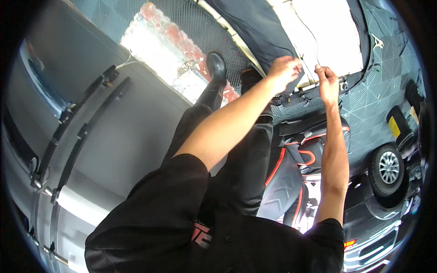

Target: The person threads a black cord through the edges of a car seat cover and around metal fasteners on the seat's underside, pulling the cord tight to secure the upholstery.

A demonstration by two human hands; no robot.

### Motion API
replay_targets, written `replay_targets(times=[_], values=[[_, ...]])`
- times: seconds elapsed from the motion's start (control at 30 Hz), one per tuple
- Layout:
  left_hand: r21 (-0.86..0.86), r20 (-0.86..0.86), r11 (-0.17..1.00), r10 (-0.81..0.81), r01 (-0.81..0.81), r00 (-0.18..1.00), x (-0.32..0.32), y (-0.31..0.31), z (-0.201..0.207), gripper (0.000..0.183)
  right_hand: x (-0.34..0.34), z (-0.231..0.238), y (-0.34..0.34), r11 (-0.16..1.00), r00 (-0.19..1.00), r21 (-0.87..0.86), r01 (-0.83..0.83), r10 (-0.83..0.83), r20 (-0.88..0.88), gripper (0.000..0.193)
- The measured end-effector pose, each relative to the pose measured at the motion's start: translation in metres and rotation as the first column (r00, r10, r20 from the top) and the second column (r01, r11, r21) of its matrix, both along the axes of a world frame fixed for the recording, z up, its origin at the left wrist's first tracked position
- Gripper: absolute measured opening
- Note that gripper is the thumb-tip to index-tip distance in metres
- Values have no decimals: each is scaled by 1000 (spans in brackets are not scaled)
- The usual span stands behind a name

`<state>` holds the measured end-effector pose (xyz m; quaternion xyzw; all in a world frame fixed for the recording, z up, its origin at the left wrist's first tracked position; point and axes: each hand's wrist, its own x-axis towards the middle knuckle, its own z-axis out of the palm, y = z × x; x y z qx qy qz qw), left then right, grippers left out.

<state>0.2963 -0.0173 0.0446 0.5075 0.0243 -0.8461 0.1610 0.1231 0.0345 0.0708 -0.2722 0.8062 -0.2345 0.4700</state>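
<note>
My right hand (328,85) pinches the end of a thin dark wire (317,44) between thumb and fingertips. The wire curves up over a pale, foam-like panel (339,29). Beside it, my left hand (285,73) hovers at the panel's near left edge with its fingers curled and slightly blurred. Whatever those fingers hold, if anything, is too small to make out. Black cover material (255,22) borders the panel and looks like part of a seat. Below my hands, a dark frame bar (300,98) runs along its near edge.
A black and grey seat with red piping (282,182) lies below my right forearm. A grey vehicle with roof rails (86,127) fills the left. A dark car (373,223) and its wheel (388,169) are at right. A worn white and red block (159,50) lies on the tiled floor.
</note>
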Motion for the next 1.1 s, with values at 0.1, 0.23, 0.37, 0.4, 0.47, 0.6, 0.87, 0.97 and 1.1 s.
replay_targets(times=[0.1, 0.23, 0.37, 0.4, 0.47, 0.6, 0.87, 0.97, 1.1], values=[[-23, -1, 1000, -9, 9, 1000, -4, 22, -10, 20, 28, 2, -7, 984, 989, 103, -143, 139, 46, 37], [-304, 330, 912, -171, 276, 928, 2, 65, -22, 29, 64, -6, -10, 912, 953, 304, -277, 301, -34, 45], [-181, 344, 972, -81, 151, 935, 14, 82, -4, 24, 64, -8, -12, 846, 918, 407, -344, 394, -43, 42], [-175, 333, 974, -78, 143, 940, 15, 82, -1, 24, 67, -7, -17, 849, 916, 391, -355, 399, -34, 40], [-166, 311, 978, -69, 126, 948, 12, 81, -1, 25, 72, -3, -32, 815, 907, 417, -403, 417, 60, 38], [-166, 359, 959, -159, 230, 920, 6, 66, 9, 22, 61, -6, -33, 767, 906, 483, -423, 369, 208, 37], [-92, 96, 991, -88, 97, 991, 26, 102, -34, 18, 63, -9, -13, 790, 866, 360, -496, 479, 143, 36], [-52, 527, 993, -66, 109, 847, 69, 110, -72, 19, 64, -11, 0, 797, 865, 364, -482, 499, 52, 40], [159, 590, 965, -262, 208, 764, 103, 145, -154, 51, 70, -16, -2, 819, 893, 378, -431, 447, 48, 38]])
